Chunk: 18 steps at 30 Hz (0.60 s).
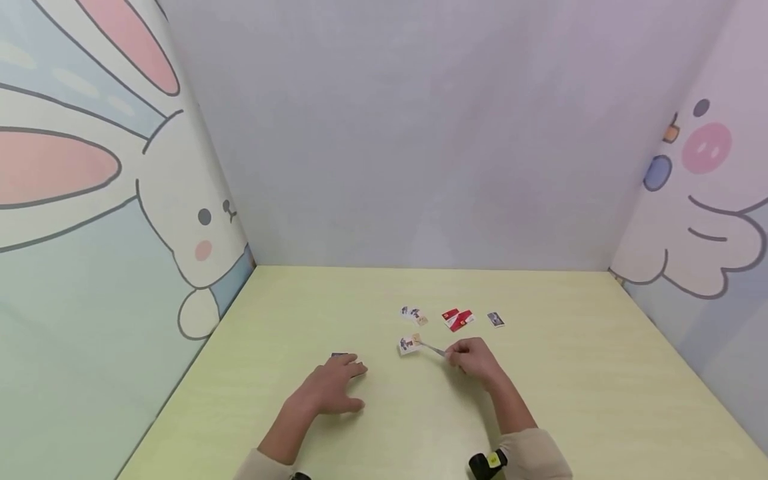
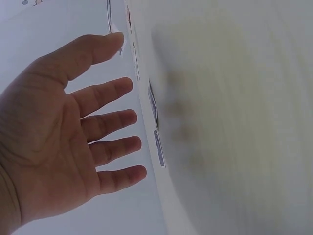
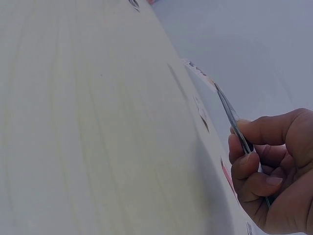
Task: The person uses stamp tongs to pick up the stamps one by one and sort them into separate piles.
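My right hand (image 1: 474,358) pinches metal tweezers (image 3: 229,110) between thumb and fingers. At their tips is a small white printed card (image 3: 198,72), raised off the table in the right wrist view. My left hand (image 1: 333,387) hovers palm down with its fingers spread and holds nothing. Beneath it lie dark-backed cards (image 1: 339,354), mostly hidden by the fingers in the head view. The left wrist view shows a gap between the left fingertips and these dark cards (image 2: 159,148).
Beyond the hands, white picture cards (image 1: 414,315) overlap on the pale table (image 1: 576,373). Red cards (image 1: 459,319) lie to their right, and a dark card (image 1: 495,319) further right. A grey wall (image 1: 420,133) closes the back, with cartoon-printed walls at both sides.
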Motion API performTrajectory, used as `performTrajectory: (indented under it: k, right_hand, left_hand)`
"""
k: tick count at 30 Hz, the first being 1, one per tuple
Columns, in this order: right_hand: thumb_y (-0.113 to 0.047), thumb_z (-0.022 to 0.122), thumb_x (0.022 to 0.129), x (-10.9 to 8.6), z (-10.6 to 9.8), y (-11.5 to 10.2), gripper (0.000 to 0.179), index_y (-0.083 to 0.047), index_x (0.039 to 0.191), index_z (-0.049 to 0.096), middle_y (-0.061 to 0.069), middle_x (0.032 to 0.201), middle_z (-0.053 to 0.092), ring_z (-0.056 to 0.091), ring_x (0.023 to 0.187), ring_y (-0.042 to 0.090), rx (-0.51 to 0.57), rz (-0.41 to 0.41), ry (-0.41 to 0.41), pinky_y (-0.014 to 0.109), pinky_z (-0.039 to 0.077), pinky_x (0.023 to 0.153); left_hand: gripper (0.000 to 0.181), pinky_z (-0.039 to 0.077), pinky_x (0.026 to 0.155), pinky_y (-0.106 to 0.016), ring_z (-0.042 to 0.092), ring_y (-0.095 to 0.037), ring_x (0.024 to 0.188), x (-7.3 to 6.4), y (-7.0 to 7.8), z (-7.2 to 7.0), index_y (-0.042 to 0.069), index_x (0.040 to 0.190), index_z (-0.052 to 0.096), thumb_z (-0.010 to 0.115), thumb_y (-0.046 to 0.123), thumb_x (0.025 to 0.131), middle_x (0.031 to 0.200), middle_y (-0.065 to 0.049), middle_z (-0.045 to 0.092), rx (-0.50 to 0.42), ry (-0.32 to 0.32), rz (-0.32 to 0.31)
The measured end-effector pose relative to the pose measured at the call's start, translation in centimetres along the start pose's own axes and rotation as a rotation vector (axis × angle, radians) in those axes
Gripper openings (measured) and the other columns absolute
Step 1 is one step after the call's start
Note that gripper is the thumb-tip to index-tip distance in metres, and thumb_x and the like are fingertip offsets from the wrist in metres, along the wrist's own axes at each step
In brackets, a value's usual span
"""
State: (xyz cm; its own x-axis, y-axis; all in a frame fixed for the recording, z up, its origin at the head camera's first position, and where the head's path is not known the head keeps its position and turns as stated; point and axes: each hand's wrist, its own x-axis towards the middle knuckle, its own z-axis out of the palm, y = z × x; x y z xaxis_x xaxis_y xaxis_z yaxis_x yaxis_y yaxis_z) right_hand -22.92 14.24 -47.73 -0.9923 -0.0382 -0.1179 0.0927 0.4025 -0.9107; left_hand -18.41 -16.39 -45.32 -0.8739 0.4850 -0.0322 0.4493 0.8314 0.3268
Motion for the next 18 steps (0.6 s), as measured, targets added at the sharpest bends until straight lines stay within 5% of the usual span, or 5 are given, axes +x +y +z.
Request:
performTrajectory:
  k: [18]
  right_hand:
    - [-0.001,0.058,0.083,1.8,-0.6,0.7,0.010,0.005,0.085,0.066,0.004,0.058,0.048,0.040,0.051,0.015,0.002,0.017,0.063,0.026,0.034,0.047]
  left_hand:
    - [0.056,0.040,0.087,-0.057,0.043,-0.037,0.119,-1.0,-1.3,0.1,0.007,0.120,0.060,0.075,0.032,0.072,0.130,-0.017,0.048,0.013,-0.009,0.001]
